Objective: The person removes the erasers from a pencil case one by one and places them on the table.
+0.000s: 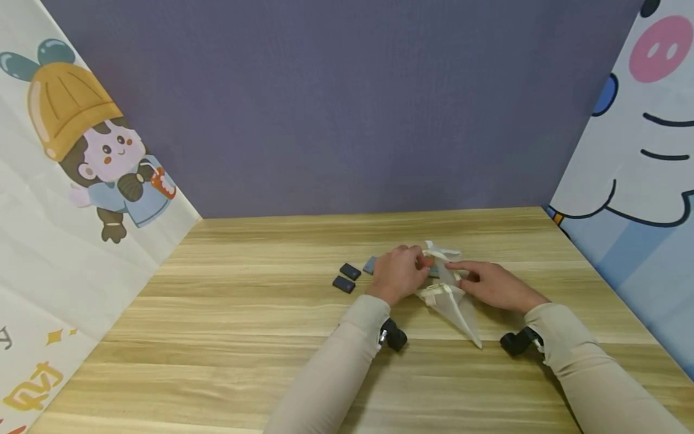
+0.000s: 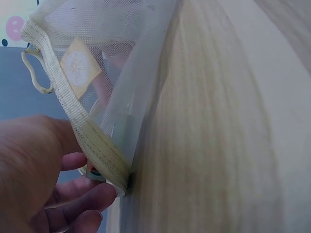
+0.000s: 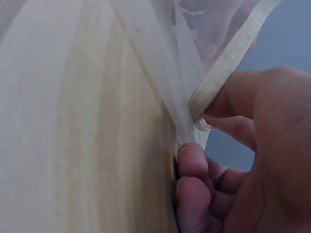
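A white mesh bag (image 1: 454,310) with a cream zipper band (image 2: 60,87) stands partly raised between both hands, its mouth apart. On its left side my left hand (image 1: 398,274) grips the band with curled fingers. A small pale piece with a green and red mark (image 2: 95,173) shows by those fingers; whether they hold it is unclear. From the right, my right hand (image 1: 496,286) pinches the opposite edge of the mesh, fingers bent near the tabletop. Through the mesh in the left wrist view appears a tan label (image 2: 80,68). A greenish piece (image 1: 434,272) shows between the hands, partly hidden.
Two dark rectangular tiles (image 1: 350,271) lie left of my left hand, with a blue-grey tile (image 1: 370,265) half hidden behind it. The wood-grain table (image 1: 244,337) ends at a grey-purple panel (image 1: 347,108). Cartoon-printed sheets (image 1: 125,175) flank both sides.
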The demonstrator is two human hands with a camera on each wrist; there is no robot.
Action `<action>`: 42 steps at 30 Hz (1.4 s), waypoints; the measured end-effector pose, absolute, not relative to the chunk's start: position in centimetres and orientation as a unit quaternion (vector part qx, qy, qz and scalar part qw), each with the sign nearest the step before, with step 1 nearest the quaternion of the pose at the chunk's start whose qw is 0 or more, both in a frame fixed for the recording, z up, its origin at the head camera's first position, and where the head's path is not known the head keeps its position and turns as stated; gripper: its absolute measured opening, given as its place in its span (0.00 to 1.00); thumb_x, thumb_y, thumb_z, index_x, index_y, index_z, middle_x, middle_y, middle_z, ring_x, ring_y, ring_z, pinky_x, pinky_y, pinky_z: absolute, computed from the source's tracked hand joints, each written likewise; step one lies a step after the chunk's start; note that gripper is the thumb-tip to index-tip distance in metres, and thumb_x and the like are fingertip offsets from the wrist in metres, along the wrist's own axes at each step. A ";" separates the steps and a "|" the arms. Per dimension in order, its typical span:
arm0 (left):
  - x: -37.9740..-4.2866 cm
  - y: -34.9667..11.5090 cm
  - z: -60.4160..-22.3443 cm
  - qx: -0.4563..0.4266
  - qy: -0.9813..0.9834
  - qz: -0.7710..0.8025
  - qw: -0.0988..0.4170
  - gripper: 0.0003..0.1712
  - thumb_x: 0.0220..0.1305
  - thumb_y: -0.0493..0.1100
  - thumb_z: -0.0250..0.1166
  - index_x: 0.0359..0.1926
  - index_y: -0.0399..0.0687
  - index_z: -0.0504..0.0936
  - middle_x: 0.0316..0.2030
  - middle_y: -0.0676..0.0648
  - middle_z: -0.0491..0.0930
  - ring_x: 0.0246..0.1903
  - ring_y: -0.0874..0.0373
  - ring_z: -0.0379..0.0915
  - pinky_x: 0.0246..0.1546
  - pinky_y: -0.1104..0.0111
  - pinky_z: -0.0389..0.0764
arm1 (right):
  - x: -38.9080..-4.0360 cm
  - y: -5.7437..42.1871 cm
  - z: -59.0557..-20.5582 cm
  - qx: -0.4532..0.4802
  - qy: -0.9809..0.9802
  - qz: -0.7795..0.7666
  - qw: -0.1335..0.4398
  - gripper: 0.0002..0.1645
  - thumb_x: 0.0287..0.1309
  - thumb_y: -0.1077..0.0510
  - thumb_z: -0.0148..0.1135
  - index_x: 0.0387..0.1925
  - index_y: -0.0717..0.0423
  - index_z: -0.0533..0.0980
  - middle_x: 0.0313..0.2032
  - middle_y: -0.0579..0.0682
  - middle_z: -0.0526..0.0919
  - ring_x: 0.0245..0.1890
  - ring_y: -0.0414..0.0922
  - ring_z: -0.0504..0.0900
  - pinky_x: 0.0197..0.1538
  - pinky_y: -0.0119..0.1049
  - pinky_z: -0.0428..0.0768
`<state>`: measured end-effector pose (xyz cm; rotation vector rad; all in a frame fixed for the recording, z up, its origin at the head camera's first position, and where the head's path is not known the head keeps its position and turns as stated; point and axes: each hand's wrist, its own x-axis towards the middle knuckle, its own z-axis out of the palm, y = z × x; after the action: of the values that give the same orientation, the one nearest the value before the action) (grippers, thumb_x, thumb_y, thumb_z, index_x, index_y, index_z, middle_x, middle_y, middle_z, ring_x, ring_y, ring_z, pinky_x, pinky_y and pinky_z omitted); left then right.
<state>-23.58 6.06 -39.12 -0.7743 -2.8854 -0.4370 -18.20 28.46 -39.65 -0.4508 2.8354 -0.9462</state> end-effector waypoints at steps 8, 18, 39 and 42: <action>-23.6 5.9 -39.3 -0.252 -0.954 -0.145 0.068 0.08 0.66 0.57 0.67 0.41 0.64 0.82 0.34 0.59 0.79 0.29 0.62 0.75 0.26 0.66 0.74 | -18.3 28.5 -39.8 -0.149 0.938 -0.308 0.059 0.28 0.72 0.56 0.57 0.71 0.52 0.69 0.28 0.46 0.76 0.24 0.43 0.68 0.30 0.38 0.68; -23.6 5.7 -39.2 -0.255 -0.952 -0.155 0.064 0.08 0.67 0.57 0.66 0.41 0.63 0.83 0.35 0.58 0.80 0.29 0.61 0.75 0.28 0.65 0.75 | -18.2 28.5 -39.7 -0.147 0.938 -0.310 0.058 0.28 0.72 0.56 0.57 0.71 0.53 0.69 0.28 0.46 0.76 0.23 0.43 0.69 0.30 0.38 0.68; -23.1 5.3 -39.2 -0.255 -0.939 -0.215 0.077 0.05 0.67 0.54 0.67 0.36 0.62 0.83 0.31 0.61 0.76 0.27 0.66 0.70 0.29 0.67 0.71 | -18.4 28.5 -39.9 -0.156 0.937 -0.307 0.050 0.28 0.71 0.57 0.58 0.70 0.53 0.70 0.29 0.45 0.77 0.23 0.42 0.69 0.30 0.37 0.69; -23.0 5.2 -39.3 -0.254 -0.939 -0.219 0.077 0.06 0.68 0.54 0.66 0.38 0.62 0.83 0.31 0.61 0.76 0.27 0.66 0.70 0.28 0.68 0.71 | -18.3 28.5 -39.9 -0.153 0.938 -0.307 0.050 0.28 0.71 0.57 0.57 0.70 0.53 0.70 0.26 0.46 0.75 0.21 0.42 0.68 0.28 0.36 0.68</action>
<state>-22.96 5.24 -39.34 -0.7625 -2.8136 -0.6574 -18.32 28.50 -39.90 -0.4646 2.8556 -0.9362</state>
